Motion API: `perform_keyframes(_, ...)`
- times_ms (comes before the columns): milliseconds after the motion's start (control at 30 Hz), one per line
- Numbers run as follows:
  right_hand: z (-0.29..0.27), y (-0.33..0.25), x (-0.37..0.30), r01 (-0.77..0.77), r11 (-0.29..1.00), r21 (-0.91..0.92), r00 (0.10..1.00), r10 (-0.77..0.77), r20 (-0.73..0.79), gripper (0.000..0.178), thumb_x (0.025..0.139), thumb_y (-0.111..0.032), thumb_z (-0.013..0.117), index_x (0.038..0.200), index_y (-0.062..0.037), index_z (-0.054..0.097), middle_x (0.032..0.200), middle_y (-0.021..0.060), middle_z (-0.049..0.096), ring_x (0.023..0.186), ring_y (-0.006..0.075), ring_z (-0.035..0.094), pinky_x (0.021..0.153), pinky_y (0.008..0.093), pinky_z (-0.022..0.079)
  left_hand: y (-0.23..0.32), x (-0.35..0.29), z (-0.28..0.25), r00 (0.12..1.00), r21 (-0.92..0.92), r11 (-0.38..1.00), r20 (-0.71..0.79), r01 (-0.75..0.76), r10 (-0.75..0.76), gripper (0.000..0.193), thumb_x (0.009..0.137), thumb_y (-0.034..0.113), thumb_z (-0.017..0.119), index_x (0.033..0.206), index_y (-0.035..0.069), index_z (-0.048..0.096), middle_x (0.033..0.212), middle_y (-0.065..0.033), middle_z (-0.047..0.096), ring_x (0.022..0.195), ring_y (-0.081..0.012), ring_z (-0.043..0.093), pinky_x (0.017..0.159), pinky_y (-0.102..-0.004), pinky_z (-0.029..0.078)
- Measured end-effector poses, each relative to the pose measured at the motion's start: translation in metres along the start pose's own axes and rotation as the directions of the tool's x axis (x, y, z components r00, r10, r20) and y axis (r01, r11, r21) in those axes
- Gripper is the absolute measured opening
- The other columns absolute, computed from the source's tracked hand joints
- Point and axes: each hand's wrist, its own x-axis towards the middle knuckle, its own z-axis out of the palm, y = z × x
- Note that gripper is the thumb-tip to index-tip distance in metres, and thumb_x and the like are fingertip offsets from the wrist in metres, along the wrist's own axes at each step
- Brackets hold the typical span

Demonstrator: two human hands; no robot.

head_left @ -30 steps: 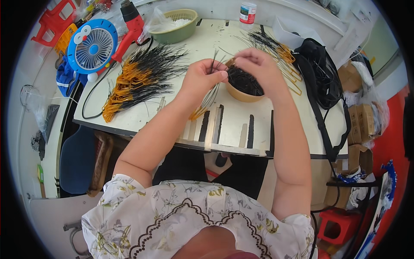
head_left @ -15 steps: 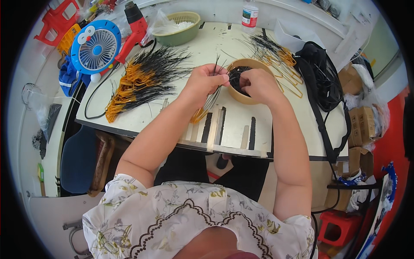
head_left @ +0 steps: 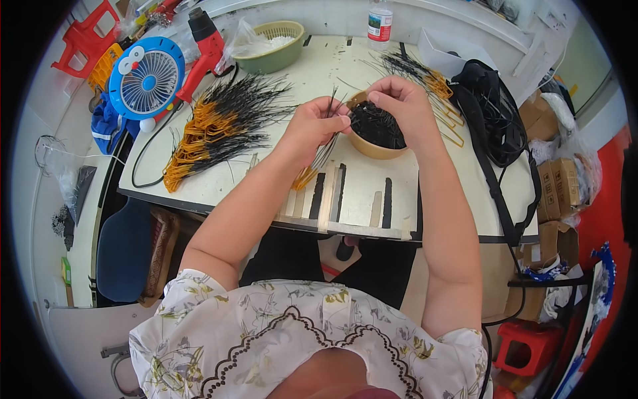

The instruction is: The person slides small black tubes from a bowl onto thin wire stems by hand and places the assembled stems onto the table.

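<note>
My left hand (head_left: 312,130) is closed around a small bundle of thin wires (head_left: 306,178), with black ends rising above the fingers and orange-yellow parts hanging below. Just right of it stands a round tan bowl (head_left: 373,151) filled with short black pieces (head_left: 380,128), too small to tell exactly. My right hand (head_left: 407,110) is over the bowl's far right rim, thumb and forefinger pinched together; whatever lies between them is hidden. A large heap of orange-yellow wires with black ends (head_left: 216,136) spreads across the table to the left. A smaller bunch of similar wires (head_left: 428,78) lies beyond my right hand.
A blue fan (head_left: 147,78), a red heat gun (head_left: 210,46) and a green basket (head_left: 276,56) stand at the back left. Behind the bowl are a bottle (head_left: 379,28) and a white box (head_left: 442,54). A black bag (head_left: 488,113) with straps lies on the right.
My right hand has come up out of the bowl to its far right rim, uncovering the black pieces. My left hand keeps its place with the wires.
</note>
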Motion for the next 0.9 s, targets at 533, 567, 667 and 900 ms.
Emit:
perform_keyframes(533, 0.009, -0.001, -0.001, 0.043, 0.979, 0.201, 0.999, -0.046, 0.012, 0.009, 0.083, 0.0, 0.061, 0.092, 0.0008, 0.063, 0.083, 0.0038, 0.064, 0.077, 0.0083, 0.06, 0.072, 0.0205, 0.047, 0.005, -0.006, 0.007, 1.0, 0.088, 0.996, -0.003, -0.019, 0.02, 0.015, 0.076, 0.005, 0.066, 0.09, 0.005, 0.059, 0.076, -0.0004, 0.062, 0.067, -0.0052, 0.059, 0.048, -0.0178, 0.03)
perform_keyframes(567, 0.009, -0.002, -0.001, 0.042, 0.979, 0.201, 0.999, -0.046, 0.014, 0.009, 0.083, 0.0, 0.061, 0.092, 0.0008, 0.063, 0.083, 0.0038, 0.064, 0.077, 0.0083, 0.06, 0.072, 0.0205, 0.047, 0.005, -0.006, 0.008, 1.0, 0.088, 0.996, 0.003, -0.023, 0.023, 0.016, 0.077, 0.005, 0.066, 0.091, 0.005, 0.058, 0.077, -0.0004, 0.061, 0.066, -0.0042, 0.057, 0.047, -0.0166, 0.029)
perform_keyframes(667, 0.009, -0.002, -0.001, 0.041, 0.981, 0.189, 0.998, -0.047, 0.028, 0.01, 0.083, -0.001, 0.062, 0.092, 0.0009, 0.063, 0.081, 0.0033, 0.064, 0.076, 0.0079, 0.059, 0.071, 0.0202, 0.047, 0.003, -0.007, 0.008, 0.998, 0.099, 0.994, 0.009, -0.055, 0.054, 0.015, 0.078, 0.005, 0.066, 0.091, 0.004, 0.058, 0.079, -0.0006, 0.06, 0.066, -0.0036, 0.056, 0.049, -0.0159, 0.03)
perform_keyframes(900, 0.007, -0.007, -0.003, -0.051, 0.998, 0.029, 0.995, 0.049, 0.085, 0.007, 0.08, -0.006, 0.067, 0.083, -0.0012, 0.063, 0.077, 0.0003, 0.062, 0.072, 0.0058, 0.055, 0.067, 0.0203, 0.044, -0.002, -0.004, 0.008, 0.983, 0.152, 0.972, -0.004, -0.181, 0.184, 0.014, 0.076, -0.006, 0.063, 0.088, -0.001, 0.06, 0.077, -0.0032, 0.062, 0.069, -0.0093, 0.059, 0.065, -0.022, 0.047)
